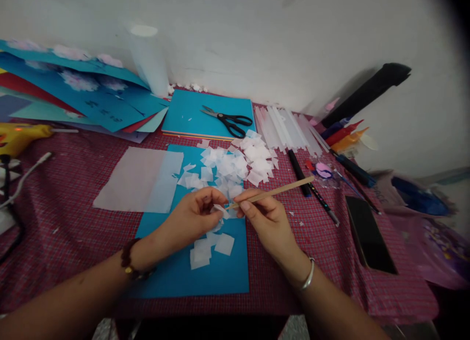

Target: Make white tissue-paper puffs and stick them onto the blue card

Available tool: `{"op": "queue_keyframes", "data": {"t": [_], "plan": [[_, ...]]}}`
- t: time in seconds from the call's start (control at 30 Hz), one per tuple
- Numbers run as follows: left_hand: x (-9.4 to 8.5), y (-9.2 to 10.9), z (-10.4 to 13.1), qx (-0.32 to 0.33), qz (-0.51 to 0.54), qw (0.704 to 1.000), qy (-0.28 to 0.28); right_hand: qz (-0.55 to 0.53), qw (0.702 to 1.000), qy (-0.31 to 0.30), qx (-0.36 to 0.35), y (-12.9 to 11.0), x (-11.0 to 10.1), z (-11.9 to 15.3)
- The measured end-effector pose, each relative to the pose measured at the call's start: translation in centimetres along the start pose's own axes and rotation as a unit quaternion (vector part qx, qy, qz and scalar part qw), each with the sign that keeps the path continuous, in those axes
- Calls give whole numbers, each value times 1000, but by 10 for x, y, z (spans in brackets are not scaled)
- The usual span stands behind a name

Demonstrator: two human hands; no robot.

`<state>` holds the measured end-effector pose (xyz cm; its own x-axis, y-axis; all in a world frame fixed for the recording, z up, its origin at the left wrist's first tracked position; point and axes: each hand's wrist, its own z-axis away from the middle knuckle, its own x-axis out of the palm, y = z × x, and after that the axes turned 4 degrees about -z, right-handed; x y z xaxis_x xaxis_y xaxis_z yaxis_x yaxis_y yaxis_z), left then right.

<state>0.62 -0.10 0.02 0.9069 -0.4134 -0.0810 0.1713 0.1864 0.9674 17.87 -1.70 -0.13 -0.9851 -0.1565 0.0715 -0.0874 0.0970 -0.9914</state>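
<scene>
My left hand (200,210) pinches a small white paper square (220,210) between thumb and fingertips. In my right hand (266,215) is a thin wooden stick (286,187), its tip at the paper and its other end pointing up to the right. Both hands are closed, over a blue sheet (220,276). Several loose white paper squares (201,252) lie on that sheet just below the hands. Beyond them is a heap of similar white squares (235,163), spread over the sheet's far part and the cloth.
Black scissors (231,122) rest on a stack of blue card (187,105). A larger white sheet (135,178) lies left. A yellow glue gun (25,134) sits at far left. Right are white strips (284,127), a black marker (299,171) and a phone (369,234).
</scene>
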Motion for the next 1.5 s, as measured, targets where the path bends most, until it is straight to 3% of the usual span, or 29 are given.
{"op": "queue_keyframes", "data": {"t": [0.27,0.83,0.9,1.0,1.07,1.17,1.27,1.5], "plan": [[3,-8,-3,43,-10,999,17,40,998,-17,-34,3,4,0],[9,-13,-1,110,-109,986,55,36,999,-19,5,4,7,2],[8,-12,0,126,-121,982,77,24,1000,-6,8,4,7,1],[4,-6,5,171,-178,956,156,-3,999,33,18,5,5,-1],[1,0,9,181,-218,943,173,-15,998,62,21,5,3,-3],[-1,7,11,147,-235,954,111,-12,996,82,15,4,1,-3],[2,9,7,91,-187,977,54,2,997,74,1,3,1,-2],[4,7,2,56,-108,992,20,32,998,33,-36,2,6,1]]}}
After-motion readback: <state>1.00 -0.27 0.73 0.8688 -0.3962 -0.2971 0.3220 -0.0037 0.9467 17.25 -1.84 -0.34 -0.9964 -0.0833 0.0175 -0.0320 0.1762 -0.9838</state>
